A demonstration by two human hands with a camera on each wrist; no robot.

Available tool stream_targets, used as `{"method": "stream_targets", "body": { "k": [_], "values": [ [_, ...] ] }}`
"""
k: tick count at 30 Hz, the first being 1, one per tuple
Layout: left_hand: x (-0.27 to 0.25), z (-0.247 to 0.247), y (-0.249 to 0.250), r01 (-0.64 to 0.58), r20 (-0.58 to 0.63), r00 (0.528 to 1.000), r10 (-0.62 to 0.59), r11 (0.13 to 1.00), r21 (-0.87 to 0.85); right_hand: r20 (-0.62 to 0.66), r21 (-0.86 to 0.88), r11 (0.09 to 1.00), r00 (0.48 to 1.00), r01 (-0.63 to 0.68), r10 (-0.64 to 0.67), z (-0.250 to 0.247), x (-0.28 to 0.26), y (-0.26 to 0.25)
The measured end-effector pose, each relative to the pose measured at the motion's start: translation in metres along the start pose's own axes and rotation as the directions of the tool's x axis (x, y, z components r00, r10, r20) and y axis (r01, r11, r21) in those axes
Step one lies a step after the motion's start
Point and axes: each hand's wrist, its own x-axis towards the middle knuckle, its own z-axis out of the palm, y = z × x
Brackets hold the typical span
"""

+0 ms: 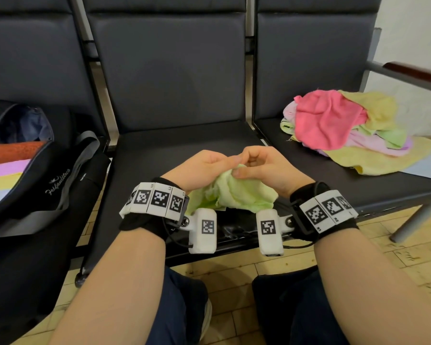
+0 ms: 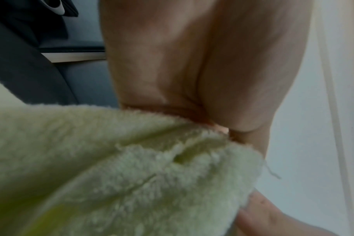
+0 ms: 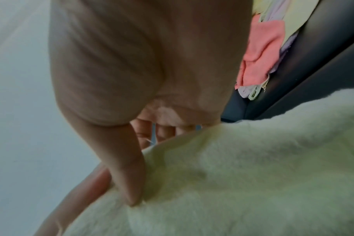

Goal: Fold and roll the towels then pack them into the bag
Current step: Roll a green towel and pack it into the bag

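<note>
You face a row of dark seats (image 1: 174,150) that serve as your surface. The bag (image 1: 35,180) gapes at the left edge with towels already inside, so packing is a short reach. The loose pile of towels (image 1: 346,125) waits toward the right end — likely your supply. Above the middle seat's front edge, your left hand (image 1: 204,168) and right hand (image 1: 266,168) meet, fingers (image 1: 237,159) clamped on one edge of the green towel (image 1: 237,192) — probably hunting a corner to start a fold.
</note>
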Motion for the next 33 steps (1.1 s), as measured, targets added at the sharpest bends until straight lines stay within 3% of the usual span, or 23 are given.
{"method": "stream_targets", "body": {
  "k": [3, 6, 9, 12, 17, 20, 22, 29, 33],
  "values": [
    [0.0, -0.001, 0.0, 0.001, -0.018, 1.0, 0.0, 1.0, 0.02, -0.029, -0.044, 0.999, 0.999, 0.03, -0.031, 0.001, 0.001, 0.0],
    [0.003, -0.004, -0.005, -0.029, -0.095, 0.995, 0.036, 0.997, 0.078, -0.162, -0.038, 0.998, 0.985, 0.046, -0.052, -0.001, -0.001, -0.002],
    [0.006, -0.004, -0.007, -0.078, -0.206, 0.973, 0.1, 0.991, 0.113, -0.298, -0.04, 0.996, 0.951, 0.08, -0.088, -0.004, -0.001, -0.004],
    [0.01, -0.002, -0.009, -0.101, -0.3, 0.937, 0.179, 0.961, 0.257, -0.369, -0.071, 0.992, 0.921, 0.105, -0.124, -0.005, 0.0, -0.006],
    [0.011, -0.007, -0.015, 0.023, -0.536, 0.797, 0.28, 0.872, 0.49, -0.533, -0.128, 0.98, 0.824, 0.149, -0.195, -0.009, 0.005, -0.004],
    [0.01, -0.013, -0.017, 0.061, -0.64, 0.696, 0.326, 0.861, 0.505, -0.629, -0.198, 0.97, 0.741, 0.14, -0.236, -0.014, 0.005, -0.003],
    [0.01, -0.015, -0.018, 0.057, -0.669, 0.669, 0.324, 0.875, 0.481, -0.668, -0.239, 0.962, 0.698, 0.13, -0.26, -0.017, 0.004, -0.002],
    [0.014, -0.01, -0.019, -0.096, -0.641, 0.703, 0.307, 0.935, 0.343, -0.792, -0.309, 0.95, 0.539, 0.052, -0.287, -0.022, 0.006, 0.006],
    [0.016, -0.007, -0.018, -0.038, -0.5, 0.841, 0.207, 0.944, 0.327, -0.835, -0.306, 0.952, 0.488, -0.025, -0.255, -0.028, 0.006, 0.012]
  ]
}}
